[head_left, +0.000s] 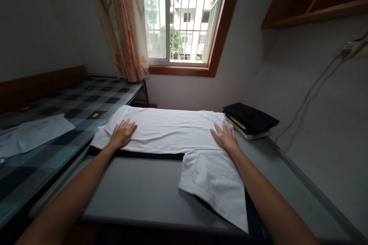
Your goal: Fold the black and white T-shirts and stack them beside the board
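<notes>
A white T-shirt lies sideways across the grey table, with one short sleeve spread toward me at the right. Black fabric shows along its near edge and beneath the sleeve. My left hand rests flat on the shirt near its left end, fingers spread. On the right end of the shirt, my right hand lies palm down with its fingers apart. Neither hand grips the cloth. The far side of the shirt reaches the table's back edge.
Right of the shirt, a folded black item sits on papers or books. A bed with a checked cover adjoins the table at left, with paper sheets on it. Beyond are a curtain and a window. Cables hang along the right wall.
</notes>
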{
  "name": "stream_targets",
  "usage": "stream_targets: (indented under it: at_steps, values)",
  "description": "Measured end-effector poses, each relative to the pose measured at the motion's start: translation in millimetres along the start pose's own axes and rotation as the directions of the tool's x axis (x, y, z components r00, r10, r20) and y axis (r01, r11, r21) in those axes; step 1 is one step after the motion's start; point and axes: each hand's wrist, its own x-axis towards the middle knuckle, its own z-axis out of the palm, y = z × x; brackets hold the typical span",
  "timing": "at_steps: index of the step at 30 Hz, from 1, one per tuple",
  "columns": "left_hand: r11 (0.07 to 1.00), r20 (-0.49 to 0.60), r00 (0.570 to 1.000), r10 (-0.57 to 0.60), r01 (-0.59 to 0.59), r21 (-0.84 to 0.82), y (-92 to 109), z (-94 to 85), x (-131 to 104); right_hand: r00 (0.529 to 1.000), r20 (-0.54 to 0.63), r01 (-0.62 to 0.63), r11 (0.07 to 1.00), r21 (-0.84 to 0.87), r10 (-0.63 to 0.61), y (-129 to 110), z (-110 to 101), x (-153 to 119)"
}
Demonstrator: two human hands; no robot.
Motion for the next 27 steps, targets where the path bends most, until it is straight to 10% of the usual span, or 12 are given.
stream_targets:
  at_steps: [11, 15, 19, 23, 27]
  values:
    - [0.915, 0.066, 0.932, 0.356, -0.333, -0.225, 27, -36.5, -17, 0.953, -0.252, 0.179, 0.984, 0.018, -0.169, 7, -4, -10]
    - [0.973, 0.204, 0.959, 0.197, -0.165, -0.164, 29, -44.3, -20, 0.966, -0.149, 0.220, 0.974, 0.046, -0.212, 11, -1, -8]
    - [0.995, 0.036, 0.994, -0.101, 0.101, 0.012, 13, -45.6, -16, 0.967, -0.131, 0.224, 0.974, 0.039, -0.218, 15, 2, -6]
    - [0.921, -0.264, 0.904, -0.337, 0.374, 0.107, -14, -51.3, -15, 0.964, -0.135, 0.237, 0.971, 0.033, -0.231, 16, 4, -5]
    - [0.848, -0.189, 0.845, -0.501, 0.523, 0.089, -37, -54.4, -15, 0.962, -0.145, 0.238, 0.971, 0.034, -0.231, 16, 5, -4]
